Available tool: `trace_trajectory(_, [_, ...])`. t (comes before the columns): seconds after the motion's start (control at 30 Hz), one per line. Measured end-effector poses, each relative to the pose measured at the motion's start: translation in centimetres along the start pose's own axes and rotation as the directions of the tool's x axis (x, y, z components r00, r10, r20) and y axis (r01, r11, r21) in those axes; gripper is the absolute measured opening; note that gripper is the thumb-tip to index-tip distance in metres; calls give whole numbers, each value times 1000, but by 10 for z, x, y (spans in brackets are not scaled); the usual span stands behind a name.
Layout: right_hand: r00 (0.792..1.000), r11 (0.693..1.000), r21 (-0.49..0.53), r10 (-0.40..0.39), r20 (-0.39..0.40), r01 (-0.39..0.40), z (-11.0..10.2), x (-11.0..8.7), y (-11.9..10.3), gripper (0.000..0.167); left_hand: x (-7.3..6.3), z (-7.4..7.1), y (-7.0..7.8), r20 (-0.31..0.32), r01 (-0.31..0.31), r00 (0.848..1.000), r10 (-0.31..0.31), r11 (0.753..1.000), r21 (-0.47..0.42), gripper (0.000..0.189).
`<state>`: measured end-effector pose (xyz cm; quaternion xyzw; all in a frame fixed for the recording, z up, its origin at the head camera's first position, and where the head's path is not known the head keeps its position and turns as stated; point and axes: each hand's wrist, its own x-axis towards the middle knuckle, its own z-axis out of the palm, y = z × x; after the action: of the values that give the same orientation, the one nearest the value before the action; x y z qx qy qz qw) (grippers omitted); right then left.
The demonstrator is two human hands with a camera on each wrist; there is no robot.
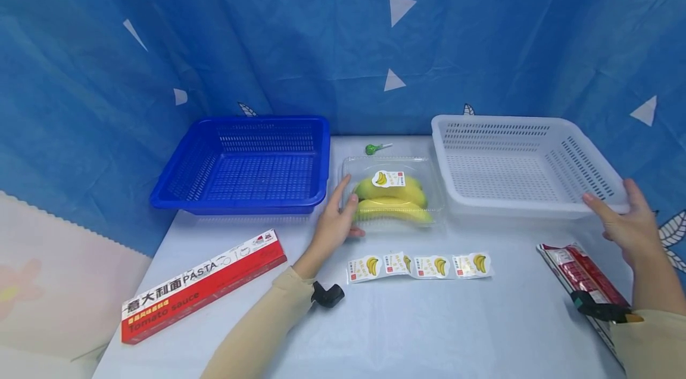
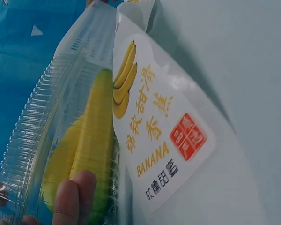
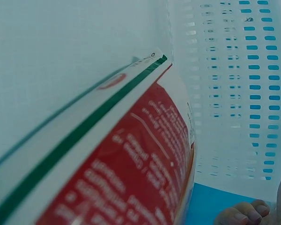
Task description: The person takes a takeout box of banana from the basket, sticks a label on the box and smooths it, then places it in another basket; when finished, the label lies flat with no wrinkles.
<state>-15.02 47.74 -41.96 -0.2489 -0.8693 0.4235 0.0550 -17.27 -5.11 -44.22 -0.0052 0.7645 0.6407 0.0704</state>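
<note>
My left hand (image 1: 333, 224) is at the left edge of a clear plastic box (image 1: 436, 188), its index finger stretched along the side. Inside the box lie yellow-green bananas (image 1: 393, 207), with a banana sticker (image 1: 388, 179) on the lid. In the left wrist view, fingertips (image 2: 66, 199) overlap the box's near end. My right hand (image 1: 632, 227) grips the front right corner of a white plastic basket (image 1: 514, 205), thumb over the rim and fingers outside. Below that hand lies a red and white packet (image 1: 586, 275), which fills much of the right wrist view.
A blue basket (image 1: 241, 207) stands at the back left, with a red and white pasta box (image 1: 203, 286) in front of it. A green lollipop (image 1: 371, 149) lies behind the clear box. A strip of banana stickers (image 1: 420, 266) lies in front. A blue curtain (image 1: 343, 39) hangs behind.
</note>
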Motion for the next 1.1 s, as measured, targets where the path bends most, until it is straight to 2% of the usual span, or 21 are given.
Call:
trace_trajectory(0.47, [1000,1000,11,2,-5,-2,1,0,1,95,-32,-11,0,65,26,998,-15,987,-162,53])
trace_trajectory(1.1, [1000,1000,16,-8,-3,8,1,0,0,95,-68,-28,12,91,24,996,-12,990,-139,52])
